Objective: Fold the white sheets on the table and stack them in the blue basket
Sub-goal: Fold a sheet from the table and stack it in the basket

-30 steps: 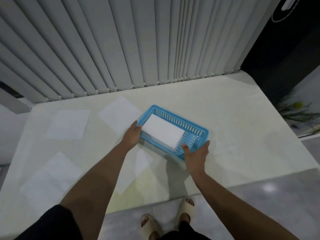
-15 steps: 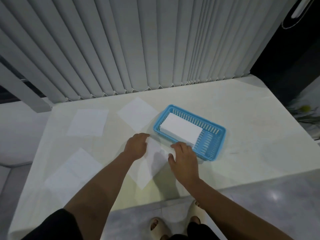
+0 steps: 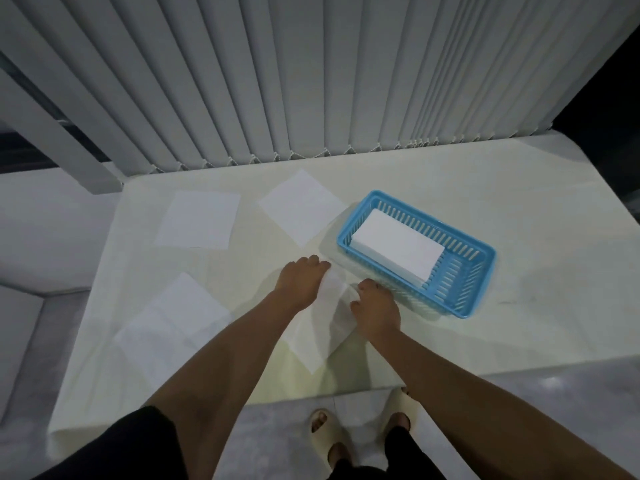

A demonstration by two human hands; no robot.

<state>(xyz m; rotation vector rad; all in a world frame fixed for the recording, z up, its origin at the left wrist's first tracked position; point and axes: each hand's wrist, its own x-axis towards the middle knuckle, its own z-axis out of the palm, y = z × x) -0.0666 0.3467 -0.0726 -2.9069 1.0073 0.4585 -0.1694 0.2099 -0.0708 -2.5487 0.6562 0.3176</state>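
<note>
Both hands [image 3: 301, 284] [image 3: 375, 308] on a white sheet [image 3: 317, 332] (beside the blue basket [image 3: 464, 299]).

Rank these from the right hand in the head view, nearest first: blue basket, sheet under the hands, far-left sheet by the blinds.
From the right hand:
1. Sheet under the hands, touching it.
2. Blue basket, just to its right.
3. Far-left sheet, back-left by the blinds.

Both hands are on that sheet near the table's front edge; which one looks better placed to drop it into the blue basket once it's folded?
Probably the right hand. It rests on the sheet right beside the blue basket, while the left hand lies farther from it.
</note>
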